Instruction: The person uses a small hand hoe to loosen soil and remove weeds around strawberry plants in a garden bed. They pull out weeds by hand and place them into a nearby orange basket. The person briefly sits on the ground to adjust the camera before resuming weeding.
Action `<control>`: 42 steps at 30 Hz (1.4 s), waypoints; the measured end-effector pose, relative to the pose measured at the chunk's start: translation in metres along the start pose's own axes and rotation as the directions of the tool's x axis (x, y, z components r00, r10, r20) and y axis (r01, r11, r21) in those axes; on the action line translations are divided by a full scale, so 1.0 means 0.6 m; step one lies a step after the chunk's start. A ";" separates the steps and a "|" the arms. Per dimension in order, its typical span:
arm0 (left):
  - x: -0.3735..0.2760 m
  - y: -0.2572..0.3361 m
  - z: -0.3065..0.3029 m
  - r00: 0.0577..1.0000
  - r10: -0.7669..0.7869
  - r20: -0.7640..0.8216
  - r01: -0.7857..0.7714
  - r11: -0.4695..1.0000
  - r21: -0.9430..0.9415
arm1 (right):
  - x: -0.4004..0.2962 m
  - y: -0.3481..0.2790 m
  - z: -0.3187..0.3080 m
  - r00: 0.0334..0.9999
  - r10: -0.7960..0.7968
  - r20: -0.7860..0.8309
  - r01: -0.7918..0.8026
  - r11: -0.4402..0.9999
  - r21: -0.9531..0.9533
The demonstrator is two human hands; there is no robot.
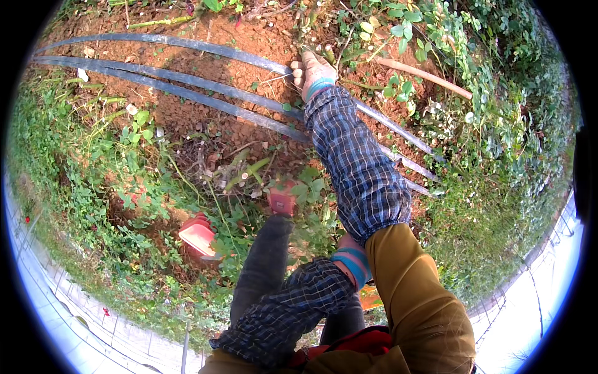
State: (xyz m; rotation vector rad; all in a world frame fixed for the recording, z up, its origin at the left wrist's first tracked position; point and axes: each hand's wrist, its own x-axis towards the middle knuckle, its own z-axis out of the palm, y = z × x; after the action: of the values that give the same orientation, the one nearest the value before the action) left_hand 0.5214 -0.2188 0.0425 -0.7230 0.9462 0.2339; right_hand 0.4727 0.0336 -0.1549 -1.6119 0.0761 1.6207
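Observation:
My right hand (318, 74), in a pale glove with a blue cuff, reaches down to the reddish soil bed. Its fingers curl beside the uppermost black drip hose (201, 45), which passes behind the hand; whether they grip anything does not show. Thin dry stalks and cut woody stubs (329, 52) surround the fingertips. My left hand (347, 241) is mostly hidden beneath my right forearm, with only a little of it and a striped cuff showing, so what it holds is hidden. Two more drip hoses (219, 84) run below, passing behind my right sleeve.
A red shoe (282, 198) stands among leafy plants and cut green stems (247, 174). Left of it lies a red-pink object (200, 237). A brown stick or pipe (425, 77) rests at the upper right. An orange object (370, 298) shows partly below my arms. Dense foliage (490, 117) borders the right.

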 end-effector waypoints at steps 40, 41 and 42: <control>-0.025 0.026 -0.035 0.991 0.048 0.128 -0.133 0.123 0.984 | 0.039 0.022 0.013 0.985 -0.154 -0.084 0.101 0.890 -0.446; -0.025 0.027 -0.035 0.991 0.047 0.128 -0.133 0.121 0.984 | 0.039 0.023 0.010 0.983 -0.161 -0.083 0.113 0.902 -0.417; -0.026 0.028 -0.032 0.990 0.050 0.133 -0.138 0.116 0.984 | 0.036 0.024 0.009 0.982 -0.170 -0.080 0.126 0.912 -0.391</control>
State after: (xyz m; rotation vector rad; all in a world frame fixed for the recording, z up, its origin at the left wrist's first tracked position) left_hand 0.4915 -0.2171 0.0399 0.6790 0.8408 -0.3150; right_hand 0.4640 0.0379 -0.1794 -1.9541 -0.3201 1.4885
